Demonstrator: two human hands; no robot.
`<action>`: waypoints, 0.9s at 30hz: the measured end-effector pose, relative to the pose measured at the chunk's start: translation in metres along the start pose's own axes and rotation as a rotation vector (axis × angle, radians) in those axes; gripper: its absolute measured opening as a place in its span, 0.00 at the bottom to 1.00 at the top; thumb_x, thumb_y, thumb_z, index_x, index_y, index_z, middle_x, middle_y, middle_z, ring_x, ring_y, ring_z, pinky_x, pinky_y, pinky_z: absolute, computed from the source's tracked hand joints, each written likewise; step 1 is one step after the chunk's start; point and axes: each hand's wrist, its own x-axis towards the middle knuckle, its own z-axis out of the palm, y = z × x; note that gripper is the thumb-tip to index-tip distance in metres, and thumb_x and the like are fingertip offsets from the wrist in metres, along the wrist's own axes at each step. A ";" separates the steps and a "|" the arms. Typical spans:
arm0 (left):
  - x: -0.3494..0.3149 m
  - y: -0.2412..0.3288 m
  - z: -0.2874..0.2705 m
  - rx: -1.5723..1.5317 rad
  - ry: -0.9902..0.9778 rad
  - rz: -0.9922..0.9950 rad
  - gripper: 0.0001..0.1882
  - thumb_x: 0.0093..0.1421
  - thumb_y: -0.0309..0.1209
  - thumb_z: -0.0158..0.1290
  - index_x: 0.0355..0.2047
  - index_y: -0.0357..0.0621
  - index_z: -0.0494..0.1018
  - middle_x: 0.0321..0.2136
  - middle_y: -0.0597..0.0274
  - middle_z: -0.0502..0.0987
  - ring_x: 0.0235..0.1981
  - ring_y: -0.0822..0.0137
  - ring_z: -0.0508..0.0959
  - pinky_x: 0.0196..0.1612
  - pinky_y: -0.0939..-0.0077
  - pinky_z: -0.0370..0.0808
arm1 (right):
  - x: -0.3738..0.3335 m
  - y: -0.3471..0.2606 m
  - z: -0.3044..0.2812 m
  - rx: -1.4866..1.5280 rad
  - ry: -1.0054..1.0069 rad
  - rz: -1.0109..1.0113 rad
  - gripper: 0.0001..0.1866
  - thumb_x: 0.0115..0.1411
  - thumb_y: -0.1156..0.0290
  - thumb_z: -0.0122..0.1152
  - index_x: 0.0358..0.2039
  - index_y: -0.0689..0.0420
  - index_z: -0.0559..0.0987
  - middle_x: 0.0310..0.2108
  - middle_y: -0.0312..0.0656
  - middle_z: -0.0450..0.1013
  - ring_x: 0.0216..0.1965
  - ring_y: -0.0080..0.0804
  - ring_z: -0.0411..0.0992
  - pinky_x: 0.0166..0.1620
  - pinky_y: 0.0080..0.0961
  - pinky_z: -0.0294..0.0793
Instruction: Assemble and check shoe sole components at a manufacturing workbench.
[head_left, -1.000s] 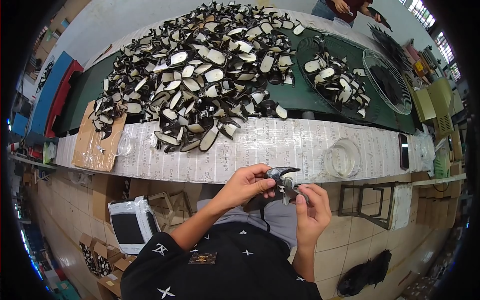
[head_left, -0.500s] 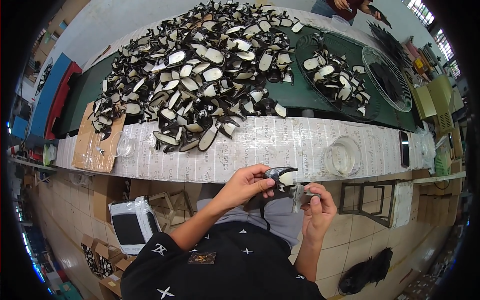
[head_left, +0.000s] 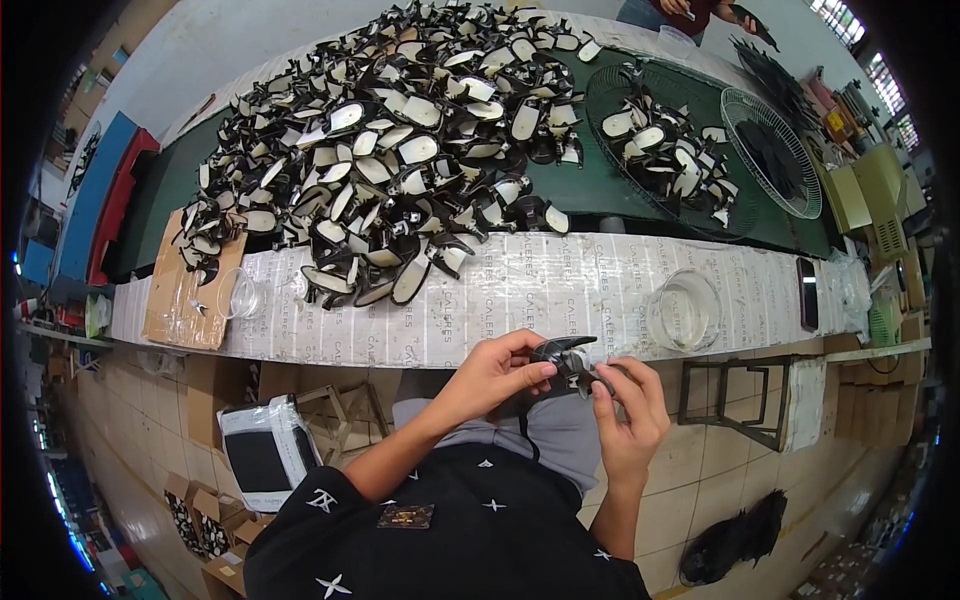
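My left hand (head_left: 497,372) is closed around the edge of a glossy black shoe part (head_left: 563,346), which has a curved, pointed top and a paler inner side. It is held just off the near table edge, above my lap. My right hand (head_left: 634,408) is closed with thumb and fingers pinched around a small grey pad (head_left: 602,382), mostly hidden by the fingers. The pad is up against the right side of the shoe part, or very close to it. A large heap of similar black parts with cream oval faces (head_left: 419,150) lies across the table.
On the light printed table cover (head_left: 540,290) stand a clear round tub (head_left: 686,312) and a smaller clear cup (head_left: 240,293) by a cardboard sheet (head_left: 185,305). Wire baskets (head_left: 733,150) sit at the right, one with more parts. A phone (head_left: 807,295) lies there. Another person (head_left: 640,14) works beyond.
My right hand has moved left and slightly up, bringing the grey pad to the shoe part. The shoe part has turned in my left hand, so less of its cream face shows.
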 end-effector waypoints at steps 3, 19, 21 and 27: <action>0.001 0.000 0.001 0.008 -0.006 -0.002 0.11 0.64 0.29 0.56 0.43 0.35 0.71 0.34 0.65 0.77 0.34 0.76 0.77 0.37 0.82 0.75 | 0.000 0.001 0.002 -0.025 0.006 -0.001 0.12 0.53 0.82 0.67 0.40 0.62 0.82 0.42 0.46 0.73 0.37 0.35 0.76 0.38 0.26 0.76; 0.003 0.000 -0.003 -0.032 -0.009 -0.053 0.10 0.66 0.29 0.54 0.42 0.35 0.71 0.33 0.63 0.77 0.32 0.75 0.78 0.35 0.82 0.75 | -0.001 0.006 -0.001 -0.063 0.158 0.148 0.11 0.56 0.82 0.64 0.41 0.62 0.82 0.40 0.44 0.73 0.37 0.32 0.75 0.33 0.22 0.78; 0.004 -0.001 -0.007 -0.061 -0.026 -0.076 0.10 0.66 0.30 0.53 0.42 0.35 0.71 0.32 0.62 0.78 0.31 0.75 0.78 0.35 0.82 0.75 | -0.003 0.005 -0.003 0.002 0.175 0.193 0.11 0.56 0.82 0.64 0.41 0.62 0.82 0.40 0.44 0.73 0.37 0.30 0.75 0.33 0.20 0.79; 0.005 -0.002 -0.009 -0.179 -0.011 -0.126 0.11 0.68 0.32 0.51 0.43 0.36 0.72 0.30 0.60 0.77 0.29 0.74 0.79 0.34 0.82 0.76 | -0.004 0.003 -0.008 0.273 0.182 0.340 0.10 0.58 0.82 0.63 0.41 0.64 0.81 0.41 0.43 0.72 0.37 0.26 0.74 0.35 0.19 0.80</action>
